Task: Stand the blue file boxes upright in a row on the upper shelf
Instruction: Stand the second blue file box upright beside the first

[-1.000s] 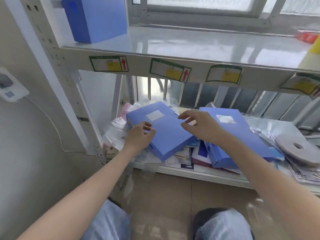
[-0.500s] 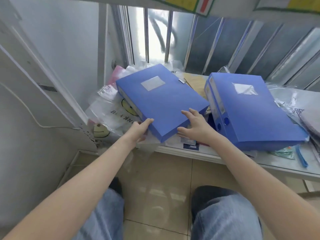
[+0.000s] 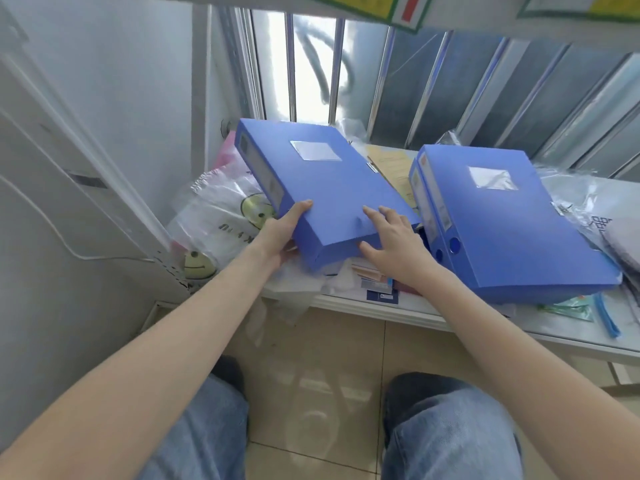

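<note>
A white lower shelf runs along a barred window, above a tan tiled floor, with a pale wall on the left. The left hand has its fingers clamped on the near left corner of a blue file box, thumb on the top face and the rest tucked under the edge. The right hand lies on the same box's near right corner, fingers spread on the lid and thumb against the near end, so the box is gripped from both sides. This box lies flat but tilted, its near end raised off the clutter, with a clear label pocket on its lid and its spine facing left. Beneath it and to its left are clear plastic bags printed with yellow smiley faces, and under its near end some papers and cards. Just beside it on the right, apart from it, a second blue file box lies flat on the lower shelf, its spine with two round holes turned toward the first. Tan paper shows between the two boxes. More plastic bags sit at the far right. The front edge of the upper shelf, bearing yellow stickers, crosses the top of the view. Both bare forearms reach in from below, over knees in blue jeans
</note>
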